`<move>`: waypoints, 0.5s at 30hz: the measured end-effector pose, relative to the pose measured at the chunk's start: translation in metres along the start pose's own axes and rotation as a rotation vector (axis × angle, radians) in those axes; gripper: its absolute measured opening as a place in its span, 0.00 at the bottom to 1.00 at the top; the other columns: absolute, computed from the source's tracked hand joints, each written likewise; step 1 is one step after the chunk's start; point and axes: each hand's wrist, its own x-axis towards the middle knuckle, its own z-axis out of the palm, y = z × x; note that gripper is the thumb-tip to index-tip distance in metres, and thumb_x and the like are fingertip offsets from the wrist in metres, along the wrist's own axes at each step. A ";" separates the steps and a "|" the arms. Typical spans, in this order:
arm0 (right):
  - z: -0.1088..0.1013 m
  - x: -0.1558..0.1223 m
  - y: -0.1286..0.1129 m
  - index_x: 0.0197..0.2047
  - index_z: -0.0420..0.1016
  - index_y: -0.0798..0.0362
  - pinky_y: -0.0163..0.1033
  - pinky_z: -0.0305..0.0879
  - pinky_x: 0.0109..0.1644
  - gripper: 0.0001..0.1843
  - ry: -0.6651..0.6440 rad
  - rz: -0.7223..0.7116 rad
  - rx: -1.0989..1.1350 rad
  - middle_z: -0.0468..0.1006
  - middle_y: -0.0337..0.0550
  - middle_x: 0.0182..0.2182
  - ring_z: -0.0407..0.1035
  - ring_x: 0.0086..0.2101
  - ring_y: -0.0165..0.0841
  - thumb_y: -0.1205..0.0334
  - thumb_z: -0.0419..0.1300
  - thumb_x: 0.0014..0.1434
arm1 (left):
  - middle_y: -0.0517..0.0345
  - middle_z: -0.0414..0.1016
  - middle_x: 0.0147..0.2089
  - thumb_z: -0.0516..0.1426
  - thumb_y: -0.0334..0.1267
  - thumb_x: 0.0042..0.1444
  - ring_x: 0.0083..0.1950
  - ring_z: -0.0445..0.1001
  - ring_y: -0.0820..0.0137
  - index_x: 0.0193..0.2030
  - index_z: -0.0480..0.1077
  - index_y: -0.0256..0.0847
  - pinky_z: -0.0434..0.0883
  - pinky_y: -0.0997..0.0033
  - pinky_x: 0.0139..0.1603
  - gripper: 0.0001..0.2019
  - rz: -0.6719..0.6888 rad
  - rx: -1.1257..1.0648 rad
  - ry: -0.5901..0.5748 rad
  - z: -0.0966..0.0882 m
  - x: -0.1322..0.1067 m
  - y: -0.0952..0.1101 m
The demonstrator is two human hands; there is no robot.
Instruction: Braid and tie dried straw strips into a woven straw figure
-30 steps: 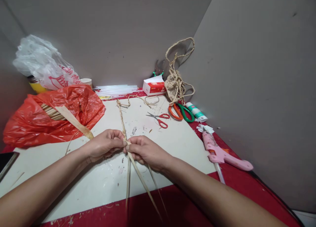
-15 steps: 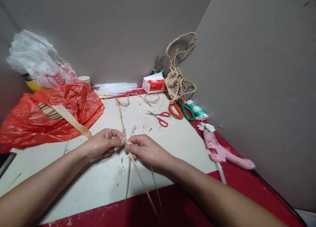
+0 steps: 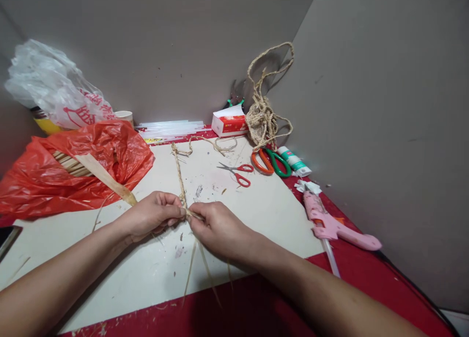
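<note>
A thin braided straw cord (image 3: pixel 179 173) runs toward me over the pale board and ends between my two hands. My left hand (image 3: pixel 156 212) is closed, with thumb and forefinger pinching the cord's near end. Close beside it on the right, my right hand (image 3: pixel 216 227) is closed on straw strands pulled sideways out of the braid. Loose straw strands (image 3: pixel 205 264) hang below my right hand toward the board's front edge; where they pass behind the fingers is hidden. Small red-handled scissors (image 3: pixel 240 173) lie beyond my right hand.
A red plastic bag (image 3: pixel 88 136) holding straw strips lies left. At the back are clear glue sticks (image 3: pixel 172 129), a red-and-white box (image 3: pixel 230 124) and a heap of braided cord (image 3: pixel 263 119). Right: orange-and-green-handled shears (image 3: pixel 277 162), a white-and-green tube (image 3: pixel 295 161), a pink glue gun (image 3: pixel 328 224).
My right hand has turned and shifted slightly right, drawing strands sideways from the braid's end. The hanging strands have swung and show less length. My left hand keeps its pinch.
</note>
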 end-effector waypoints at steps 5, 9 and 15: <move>-0.011 0.003 0.006 0.28 0.71 0.57 0.31 0.51 0.28 0.12 -0.034 0.011 0.103 0.69 0.38 0.23 0.60 0.25 0.26 0.60 0.51 0.57 | 0.70 0.55 0.14 0.57 0.37 0.49 0.14 0.47 0.83 0.24 0.62 0.38 0.43 0.79 0.14 0.09 0.027 -0.004 0.019 0.002 0.003 -0.003; -0.016 0.004 0.010 0.25 0.69 0.57 0.30 0.52 0.27 0.11 -0.014 0.074 0.168 0.67 0.37 0.21 0.59 0.24 0.25 0.62 0.52 0.55 | 0.70 0.54 0.13 0.58 0.38 0.49 0.14 0.48 0.83 0.23 0.62 0.37 0.44 0.79 0.14 0.10 0.043 0.049 0.057 0.005 0.002 -0.002; 0.001 -0.003 -0.005 0.29 0.67 0.56 0.28 0.48 0.18 0.12 -0.176 0.293 0.632 0.65 0.34 0.16 0.52 0.15 0.22 0.61 0.48 0.58 | 0.68 0.57 0.14 0.57 0.37 0.49 0.14 0.48 0.84 0.24 0.64 0.36 0.44 0.80 0.15 0.08 0.073 -0.011 0.088 0.010 0.001 -0.005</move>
